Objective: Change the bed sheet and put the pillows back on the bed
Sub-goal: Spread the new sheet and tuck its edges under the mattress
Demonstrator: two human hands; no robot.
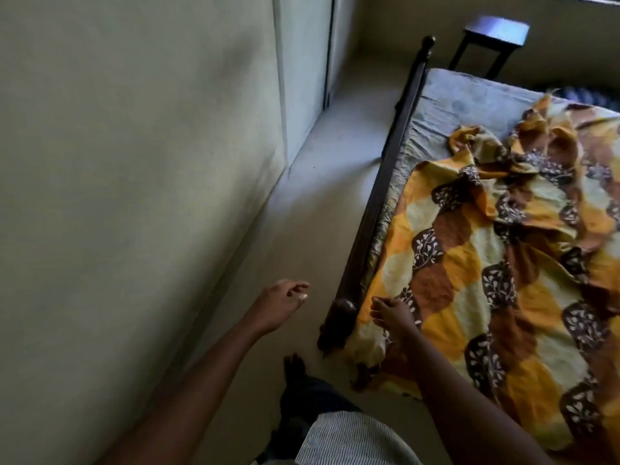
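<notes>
**Corner work on the patterned sheet [446, 263]**

Yellow, orange and brown cloth with leaf motifs lies over the mattress [469, 95]. It is flat along the near side and bunched into folds toward the far end, where the blue-grey mattress shows bare. One corner of the cloth hangs over the near end of the bed, just beside the dark wooden corner post [342, 310] of the bed frame [392, 156].

The right hand [394, 313] is on that corner with its grip closed, fingers curled and the fabric's edge seemingly pinched under them. The left hand [283, 298] hangs over the floor [322, 146], apart from the bed, its grip loose and its fingers lightly curled round nothing. A dark stool [493, 31] stands beyond the far end. No pillow is plainly in view.

The sheet looks thin, light and limp, so it will likely drag and crumple rather than slide as one piece. Hems and corners seem the best places to take hold, one in each hand. Pulling outward from there should draw the bunched folds flat before the edge is tucked between mattress and frame.
</notes>
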